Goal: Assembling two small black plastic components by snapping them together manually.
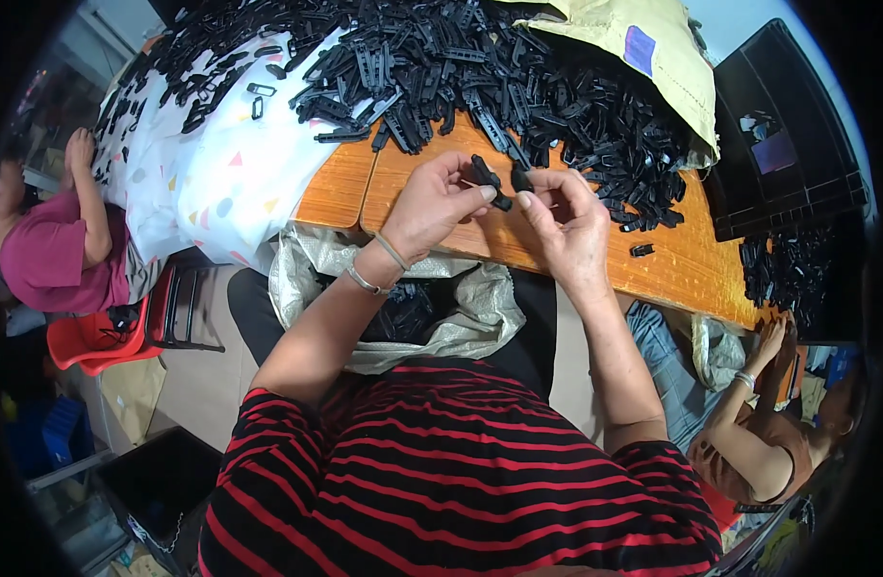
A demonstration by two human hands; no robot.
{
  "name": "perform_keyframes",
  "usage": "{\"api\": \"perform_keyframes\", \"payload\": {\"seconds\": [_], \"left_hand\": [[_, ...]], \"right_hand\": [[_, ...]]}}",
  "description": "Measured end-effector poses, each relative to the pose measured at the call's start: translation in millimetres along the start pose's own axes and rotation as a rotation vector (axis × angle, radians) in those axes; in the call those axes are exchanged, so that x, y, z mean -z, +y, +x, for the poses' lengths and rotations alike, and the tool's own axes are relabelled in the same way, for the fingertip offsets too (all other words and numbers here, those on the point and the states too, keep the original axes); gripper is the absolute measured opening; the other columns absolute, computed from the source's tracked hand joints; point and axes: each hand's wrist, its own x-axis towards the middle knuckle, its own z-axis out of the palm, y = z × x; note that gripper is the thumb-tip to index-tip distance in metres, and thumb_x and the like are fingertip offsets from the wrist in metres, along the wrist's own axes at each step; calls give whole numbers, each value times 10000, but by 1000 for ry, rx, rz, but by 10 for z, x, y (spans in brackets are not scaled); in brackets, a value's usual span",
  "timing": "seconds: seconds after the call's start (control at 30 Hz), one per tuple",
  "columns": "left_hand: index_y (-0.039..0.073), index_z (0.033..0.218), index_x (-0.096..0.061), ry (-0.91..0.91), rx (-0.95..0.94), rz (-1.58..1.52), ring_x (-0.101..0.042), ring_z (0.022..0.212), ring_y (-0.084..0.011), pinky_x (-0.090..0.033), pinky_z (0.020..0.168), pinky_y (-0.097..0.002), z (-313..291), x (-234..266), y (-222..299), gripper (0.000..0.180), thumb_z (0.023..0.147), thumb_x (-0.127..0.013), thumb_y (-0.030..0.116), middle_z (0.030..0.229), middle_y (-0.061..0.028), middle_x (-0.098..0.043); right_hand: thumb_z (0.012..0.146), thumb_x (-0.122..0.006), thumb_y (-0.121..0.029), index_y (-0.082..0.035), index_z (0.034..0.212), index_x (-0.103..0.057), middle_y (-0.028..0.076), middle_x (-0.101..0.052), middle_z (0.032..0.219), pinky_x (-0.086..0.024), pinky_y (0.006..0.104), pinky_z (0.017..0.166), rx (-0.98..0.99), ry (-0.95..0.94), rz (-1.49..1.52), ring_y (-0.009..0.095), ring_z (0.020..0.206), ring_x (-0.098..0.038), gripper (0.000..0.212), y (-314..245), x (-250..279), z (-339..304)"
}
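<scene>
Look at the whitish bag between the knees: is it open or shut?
Open: the whitish bag gapes wide, and black pieces show inside.

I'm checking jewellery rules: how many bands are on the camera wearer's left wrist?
2: a tan band nearer the left hand, and a silver bracelet just behind it, farther from the fingers. No other shows, and none seems hidden.

Readable text: none | paper sack [680, 101]: purple label [640, 50], illegible | black crate [749, 82]: purple sticker [774, 152], illegible
</scene>
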Motion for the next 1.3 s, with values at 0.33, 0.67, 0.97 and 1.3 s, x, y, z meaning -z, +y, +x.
{"api": "perform_keyframes", "payload": {"seconds": [0.33, 0.67, 0.97, 1.3], "left_hand": [[-17, 1048, -539, 38, -158, 150, -622, 881, -87, -524, 787, -228, -48, -30, -8, 214, 857, -631, -42, 964, -55, -628], [-8, 1136, -521, 83, -349, 119, -628, 951, -114, -531, 824, -264, -221, -226, 35, 283, 876, -632, -21, 1012, -58, -616], [-23, 1053, -603, 191, -668, 745, -660, 813, -128, -528, 736, -267, -391, -220, 231, 210, 862, -677, 24, 891, -85, -676], [2, 922, -604, 158, -248, 338, -534, 718, -53, -437, 652, -202, -589, -3, 156, 80, 886, -654, 52, 794, 4, -609]], "right_hand": [[802, -732, 36, 14, 945, -638, 7, -572, 889, -467, 191, 628, -34, -33, 90, 44, 713, -562, 173, 76, -195, 28], [757, -738, 74, -8, 949, -631, 40, -583, 929, -475, 195, 642, 198, 32, -24, 82, 744, -558, 235, -17, -250, 21], [780, -717, 34, 5, 1097, -604, 51, -638, 912, -516, 236, 719, 83, -57, 91, 108, 801, -628, 338, -114, -286, -60], [725, -837, -203, -18, 923, -588, 86, -585, 741, -481, 298, 550, 151, -219, 46, 187, 611, -607, 368, -88, -505, -170]]}}
